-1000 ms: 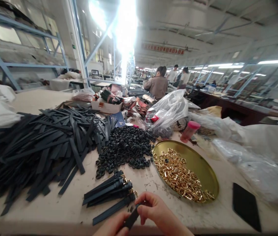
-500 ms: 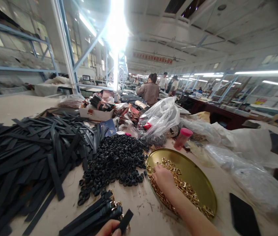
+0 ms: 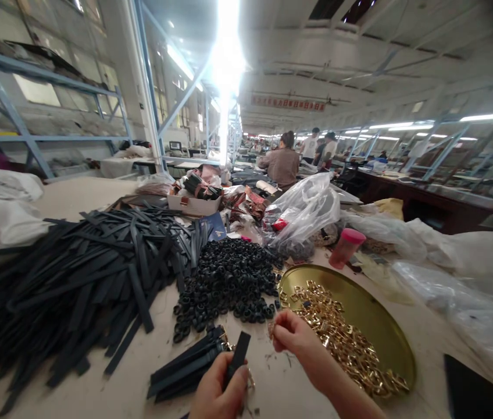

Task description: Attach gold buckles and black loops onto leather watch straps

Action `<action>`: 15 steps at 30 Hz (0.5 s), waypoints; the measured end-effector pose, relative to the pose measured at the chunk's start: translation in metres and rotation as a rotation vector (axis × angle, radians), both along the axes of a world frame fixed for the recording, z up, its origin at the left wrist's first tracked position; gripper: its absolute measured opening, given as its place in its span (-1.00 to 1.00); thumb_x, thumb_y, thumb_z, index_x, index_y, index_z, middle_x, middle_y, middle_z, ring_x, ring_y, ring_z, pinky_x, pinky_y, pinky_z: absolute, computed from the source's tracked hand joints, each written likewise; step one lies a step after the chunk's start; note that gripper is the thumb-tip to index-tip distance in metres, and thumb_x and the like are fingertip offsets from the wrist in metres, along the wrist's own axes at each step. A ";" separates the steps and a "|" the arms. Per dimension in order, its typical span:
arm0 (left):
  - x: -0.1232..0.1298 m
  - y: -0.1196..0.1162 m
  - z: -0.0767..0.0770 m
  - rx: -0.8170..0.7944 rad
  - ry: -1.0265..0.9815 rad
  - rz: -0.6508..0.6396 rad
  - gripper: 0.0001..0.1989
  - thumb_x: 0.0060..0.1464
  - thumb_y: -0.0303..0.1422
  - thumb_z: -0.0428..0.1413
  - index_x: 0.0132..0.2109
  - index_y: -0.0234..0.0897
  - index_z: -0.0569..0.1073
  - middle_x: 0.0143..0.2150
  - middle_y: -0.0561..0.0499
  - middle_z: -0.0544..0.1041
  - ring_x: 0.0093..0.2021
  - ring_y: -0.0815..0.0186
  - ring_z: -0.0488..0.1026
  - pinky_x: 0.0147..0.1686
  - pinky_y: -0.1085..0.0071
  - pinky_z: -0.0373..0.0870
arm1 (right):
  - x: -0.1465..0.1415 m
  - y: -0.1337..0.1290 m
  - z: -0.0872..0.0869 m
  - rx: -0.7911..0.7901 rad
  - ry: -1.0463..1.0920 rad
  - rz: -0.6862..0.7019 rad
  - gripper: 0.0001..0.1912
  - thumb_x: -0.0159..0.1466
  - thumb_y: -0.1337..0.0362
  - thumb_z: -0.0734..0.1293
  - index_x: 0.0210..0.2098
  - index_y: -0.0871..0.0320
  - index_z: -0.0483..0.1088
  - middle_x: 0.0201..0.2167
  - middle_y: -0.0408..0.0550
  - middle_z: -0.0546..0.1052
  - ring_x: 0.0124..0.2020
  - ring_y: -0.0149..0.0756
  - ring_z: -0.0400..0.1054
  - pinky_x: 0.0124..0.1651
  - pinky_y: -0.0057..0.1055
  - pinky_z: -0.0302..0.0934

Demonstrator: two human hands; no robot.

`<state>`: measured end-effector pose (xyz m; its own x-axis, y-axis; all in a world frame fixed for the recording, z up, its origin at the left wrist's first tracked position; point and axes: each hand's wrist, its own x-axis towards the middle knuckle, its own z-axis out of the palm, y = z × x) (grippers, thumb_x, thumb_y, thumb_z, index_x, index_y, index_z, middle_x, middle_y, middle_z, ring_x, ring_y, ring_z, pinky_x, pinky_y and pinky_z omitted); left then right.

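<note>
Pinched between the thumb and fingers of my left hand (image 3: 221, 384) is a black strap (image 3: 240, 349), its free end pointing up. Beside that hand lies a stack of black straps (image 3: 185, 366) with gold buckles at their ends. My right hand (image 3: 292, 334) is closed at the fingertips on a small gold buckle (image 3: 271, 330), mostly hidden by the fingers. It hovers at the left edge of a round gold tray (image 3: 386, 326), which holds many loose gold buckles (image 3: 342, 331). Behind both hands is a heap of small black loops (image 3: 233, 273).
A large pile of loose black straps (image 3: 85, 279) covers the left. Behind the tray stand a pink-lidded jar (image 3: 346, 247) and a clear plastic bag (image 3: 307, 209). A dark flat object (image 3: 471, 384) lies at the right. Several people work farther back.
My right hand has lifted from the buckles in the tray and come left toward my left hand. My left hand has risen further into view with the strap. The view has turned slightly left.
</note>
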<state>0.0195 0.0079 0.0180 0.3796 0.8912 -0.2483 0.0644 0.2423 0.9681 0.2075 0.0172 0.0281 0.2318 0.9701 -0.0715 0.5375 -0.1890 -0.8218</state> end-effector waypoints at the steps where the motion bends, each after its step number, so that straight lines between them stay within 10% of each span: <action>1: 0.003 -0.002 0.002 0.038 0.017 0.023 -0.61 -0.12 -0.01 0.07 -0.34 -0.27 0.35 -0.66 0.21 0.17 -0.64 0.47 0.06 -0.63 0.56 0.00 | -0.017 -0.011 0.000 -0.014 0.323 0.011 -0.97 0.14 0.33 0.18 -0.43 0.16 0.21 -0.60 -0.22 0.37 -0.55 -0.44 0.29 -0.42 -0.51 0.18; 6: -0.002 -0.015 0.007 0.209 0.179 0.061 -0.75 -0.05 -0.18 0.04 -0.38 -0.31 0.38 -0.56 0.10 0.35 -0.53 0.38 0.24 -0.49 0.51 0.16 | -0.079 -0.039 -0.018 -0.070 1.083 -0.087 -0.69 -0.10 0.21 0.40 -0.54 0.14 0.15 -0.66 -0.29 0.31 -0.65 -0.52 0.15 -0.54 -0.56 0.08; 15: -0.028 -0.026 0.014 0.251 0.455 -0.013 -0.84 0.00 -0.32 -0.04 -0.34 -0.29 0.38 -0.44 0.03 0.48 -0.40 0.28 0.39 -0.39 0.47 0.21 | -0.095 -0.049 -0.035 0.045 0.746 0.060 -0.83 0.03 0.18 0.32 -0.49 0.17 0.35 -0.54 -0.17 0.36 -0.46 -0.36 0.23 -0.40 -0.46 0.14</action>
<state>-0.0086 -0.0183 0.0319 0.2946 0.9404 -0.1700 0.4937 0.0026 0.8696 0.1129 -0.0317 -0.0068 0.0835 0.9853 -0.1492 -0.1569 -0.1348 -0.9784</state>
